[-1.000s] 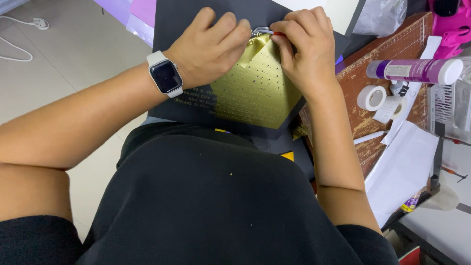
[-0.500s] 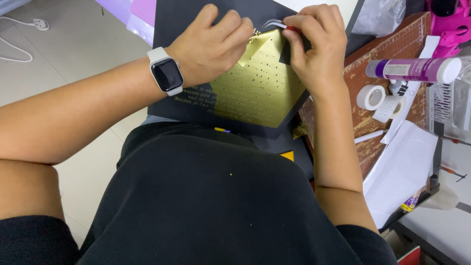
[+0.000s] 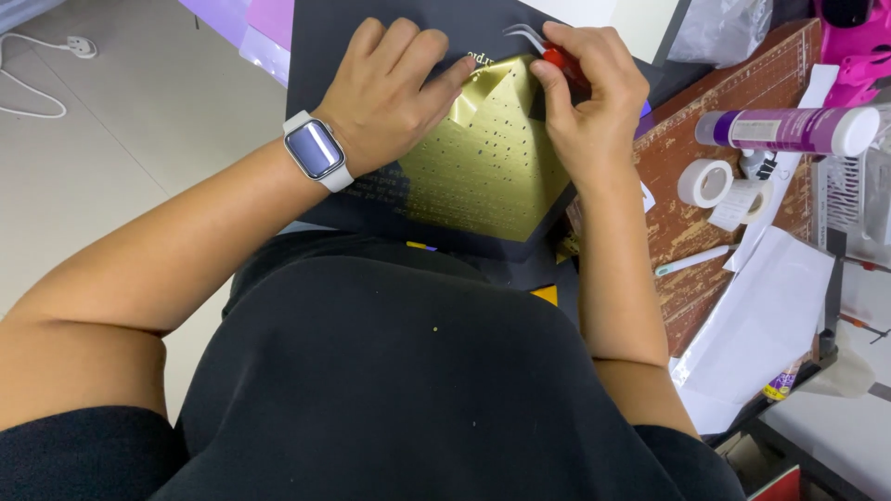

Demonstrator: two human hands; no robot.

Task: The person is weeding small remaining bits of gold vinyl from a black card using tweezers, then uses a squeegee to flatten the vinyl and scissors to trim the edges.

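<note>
Gold foil sheet (image 3: 487,162) lies on a black card (image 3: 371,56) resting across the person's lap, its top corner peeled up and creased. Left hand (image 3: 390,93), a watch (image 3: 316,151) on its wrist, lies loosely curled on the card, forefinger stretched out and pressing the foil's upper left edge; it grips nothing. Right hand (image 3: 589,97) is closed in a pinch on a red-handled tool with thin metal tips (image 3: 548,51), the tips just past the foil's top corner. Judgement: the foil is thin, light and limp, creases readily and likely tears along its rows of small punched holes; best held flat near an edge with a fingertip and lifted only at a corner. The card beneath looks stiff enough to serve as backing. To the right, a worn brown cutting mat (image 3: 724,121) carries a purple and white tube (image 3: 789,130) on its side, a roll of white tape (image 3: 705,183) and loose white paper sheets (image 3: 770,315). Containers: a clear plastic bag (image 3: 719,28) at upper right, contents not discernible; the tube is capped, fill unknown.
</note>
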